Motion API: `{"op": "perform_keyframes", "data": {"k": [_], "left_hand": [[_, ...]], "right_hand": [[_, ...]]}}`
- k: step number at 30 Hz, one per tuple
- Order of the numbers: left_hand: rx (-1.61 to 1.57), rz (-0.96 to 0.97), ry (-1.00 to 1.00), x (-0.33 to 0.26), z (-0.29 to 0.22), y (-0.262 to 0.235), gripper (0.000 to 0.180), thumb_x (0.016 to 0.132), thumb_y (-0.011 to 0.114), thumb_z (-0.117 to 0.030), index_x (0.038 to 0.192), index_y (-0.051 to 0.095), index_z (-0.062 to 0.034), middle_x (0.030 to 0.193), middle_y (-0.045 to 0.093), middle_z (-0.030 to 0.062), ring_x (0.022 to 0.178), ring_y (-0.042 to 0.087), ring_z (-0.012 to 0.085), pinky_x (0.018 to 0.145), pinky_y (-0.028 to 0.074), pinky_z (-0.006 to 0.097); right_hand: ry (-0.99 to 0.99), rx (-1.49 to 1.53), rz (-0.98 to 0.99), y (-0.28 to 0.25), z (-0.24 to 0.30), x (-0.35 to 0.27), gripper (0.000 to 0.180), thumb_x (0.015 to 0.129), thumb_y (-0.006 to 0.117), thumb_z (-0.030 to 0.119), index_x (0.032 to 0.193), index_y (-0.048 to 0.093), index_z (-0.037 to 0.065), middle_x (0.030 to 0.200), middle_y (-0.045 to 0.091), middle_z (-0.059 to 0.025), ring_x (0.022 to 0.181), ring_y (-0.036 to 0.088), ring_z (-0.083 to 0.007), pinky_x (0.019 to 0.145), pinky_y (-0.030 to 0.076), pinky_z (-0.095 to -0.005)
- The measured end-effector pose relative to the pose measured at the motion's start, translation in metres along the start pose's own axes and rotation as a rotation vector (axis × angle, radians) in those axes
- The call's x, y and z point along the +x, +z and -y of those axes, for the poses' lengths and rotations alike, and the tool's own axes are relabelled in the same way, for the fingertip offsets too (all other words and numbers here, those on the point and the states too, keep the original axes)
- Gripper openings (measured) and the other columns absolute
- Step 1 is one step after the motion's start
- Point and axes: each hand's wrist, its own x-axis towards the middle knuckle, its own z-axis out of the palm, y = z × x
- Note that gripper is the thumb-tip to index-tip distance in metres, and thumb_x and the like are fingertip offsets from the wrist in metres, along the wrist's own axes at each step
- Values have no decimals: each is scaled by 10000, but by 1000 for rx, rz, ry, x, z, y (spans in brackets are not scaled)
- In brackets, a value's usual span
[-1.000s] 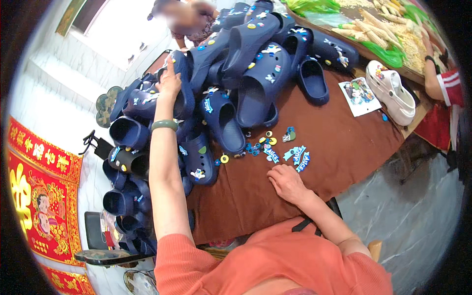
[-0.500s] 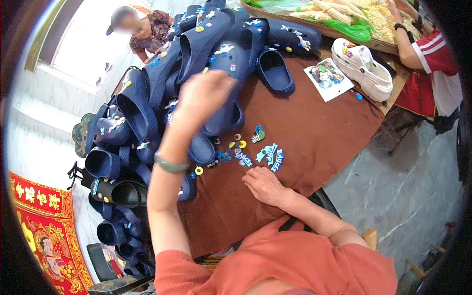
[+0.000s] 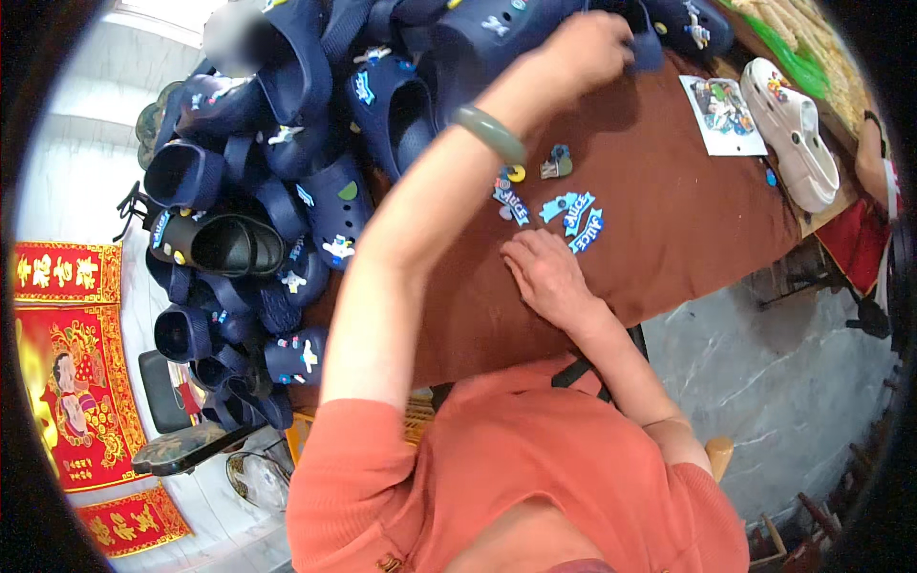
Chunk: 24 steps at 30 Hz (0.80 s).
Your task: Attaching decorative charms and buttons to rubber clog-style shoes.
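Note:
My left hand [image 3: 594,46] reaches far across the brown table [image 3: 669,229], its fingers curled on the edge of a navy clog [image 3: 659,33] at the top of the pile. A green bangle [image 3: 489,134] sits on that wrist. My right hand [image 3: 543,277] lies flat on the cloth, holding nothing, just below several blue shoe charms [image 3: 573,215]. More small charms [image 3: 554,164] lie beside my left forearm.
A big heap of navy clogs [image 3: 287,191] with charms covers the table's left and far side. A white clog [image 3: 798,129] and a picture card [image 3: 723,113] lie at the right. Another person's arm [image 3: 874,153] shows at the far right. Red banners [image 3: 67,382] hang at left.
My left hand has swung from the left of the pile over to the right and now grips a clog at the far side. My right hand has stayed on the cloth.

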Motion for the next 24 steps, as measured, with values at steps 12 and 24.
{"op": "perform_keyframes", "data": {"k": [12, 24], "left_hand": [[-704, -109, -366, -151, -58, -256, 330, 784, 684, -193, 1036, 664, 20, 927, 665, 114, 843, 638, 243, 748, 510, 332], [-620, 469, -105, -355, -112, -256, 217, 699, 664, 29, 911, 619, 18, 888, 576, 111, 822, 594, 295, 695, 507, 362]], "right_hand": [[-20, -40, 40, -2, 3, -1, 145, 811, 623, 57, 956, 625, 47, 964, 584, -112, 891, 555, -305, 779, 447, -398], [-189, -198, 157, -1, 5, 1, 414, 780, 644, 143, 1181, 580, 66, 1223, 572, -153, 1192, 481, -349, 1044, 324, -477]]}}
